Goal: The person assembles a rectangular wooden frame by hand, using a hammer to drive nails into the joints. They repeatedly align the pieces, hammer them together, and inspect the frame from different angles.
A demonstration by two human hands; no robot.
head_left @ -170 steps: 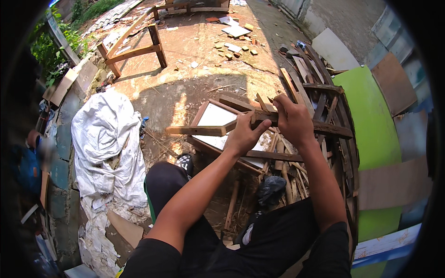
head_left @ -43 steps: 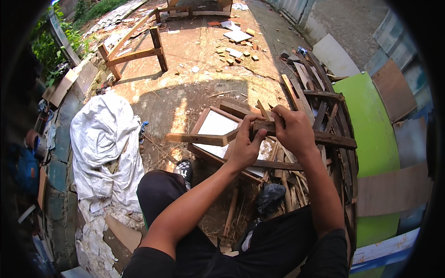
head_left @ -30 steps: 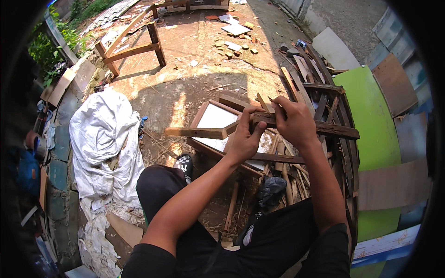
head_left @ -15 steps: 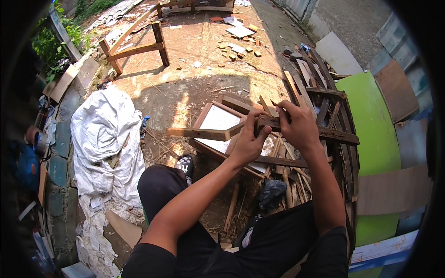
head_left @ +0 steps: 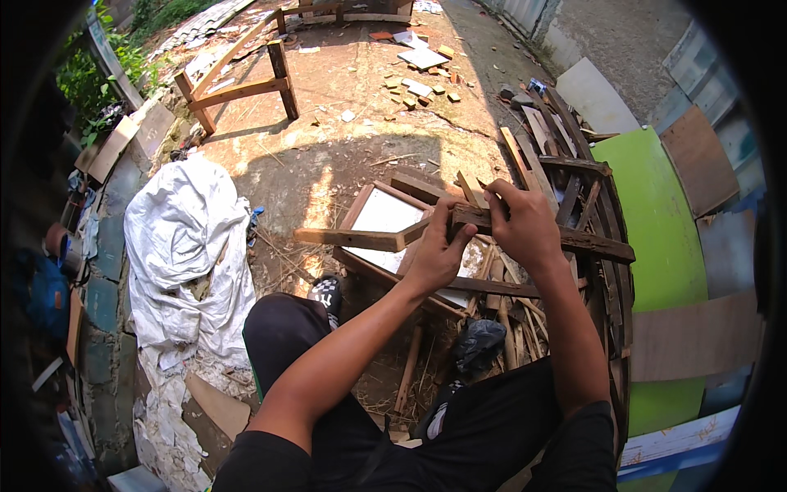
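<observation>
A dark, rough wooden bar runs across in front of me, its blunt end near the middle of the view. My left hand is closed at that end, thumb and fingers on the wood. Over the bar's top curls my right hand, fingers bent down on it just right of the left hand. Its fingertips are close together, and whether they pinch something small is unclear. A lighter wooden piece juts out to the left, behind my left hand. Below lies a brown-framed white panel, partly covered.
Stacked dark wooden frames stand at the right beside a green board. White sacking lies at the left. A black plastic bag and sticks are near my feet. Farther off are a wooden frame and scattered small blocks.
Both hands keep their places on the bar, with only a slight shift of the fingers. The view has moved very little.
</observation>
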